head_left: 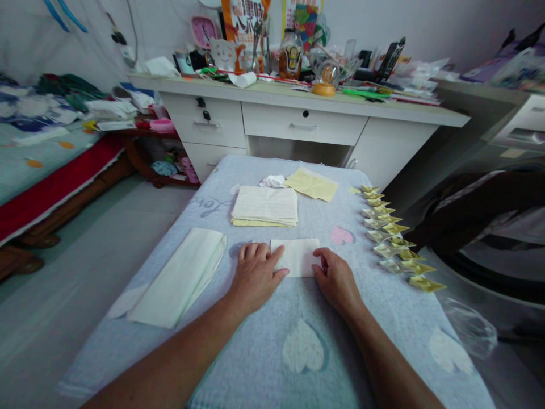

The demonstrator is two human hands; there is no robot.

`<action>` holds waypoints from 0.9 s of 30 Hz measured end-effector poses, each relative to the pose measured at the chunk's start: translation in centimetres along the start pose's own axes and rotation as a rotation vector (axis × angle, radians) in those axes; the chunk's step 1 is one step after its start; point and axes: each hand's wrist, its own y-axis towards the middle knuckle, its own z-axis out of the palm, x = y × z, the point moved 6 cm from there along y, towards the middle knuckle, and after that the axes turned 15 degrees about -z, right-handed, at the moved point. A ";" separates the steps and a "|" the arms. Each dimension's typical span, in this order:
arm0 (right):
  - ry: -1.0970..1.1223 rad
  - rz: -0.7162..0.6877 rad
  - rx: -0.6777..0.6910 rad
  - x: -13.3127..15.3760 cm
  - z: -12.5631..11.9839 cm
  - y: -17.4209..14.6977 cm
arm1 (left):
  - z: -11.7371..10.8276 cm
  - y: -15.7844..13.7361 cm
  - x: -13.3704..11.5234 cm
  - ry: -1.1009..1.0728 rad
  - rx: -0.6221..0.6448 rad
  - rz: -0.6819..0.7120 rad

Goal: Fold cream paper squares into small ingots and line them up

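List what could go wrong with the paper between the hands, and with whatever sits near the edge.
The white paper might slip or crease unevenly on the cloth if the left hand and right hand press unequally. The folded paper pieces, lined up near the right edge, could be knocked off.

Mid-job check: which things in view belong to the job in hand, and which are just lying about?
Part of the job, as far as I can judge:
white sheet, at both hands
paper stack
yellow paper
long folded paper
folded boats

Probably just lying about:
crumpled paper
jar
pink clock
pink bowl
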 end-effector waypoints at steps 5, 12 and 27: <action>-0.010 -0.011 -0.003 0.0 0.0 0.1 | 0.1 0.0 0.0 0.021 -0.013 -0.012; -0.002 -0.009 0.006 -0.1 0.1 0.0 | 0.2 0.0 0.1 0.011 -0.008 -0.024; -0.016 -0.010 -0.003 0.0 0.1 0.0 | 0.2 0.1 0.1 -0.007 -0.009 -0.009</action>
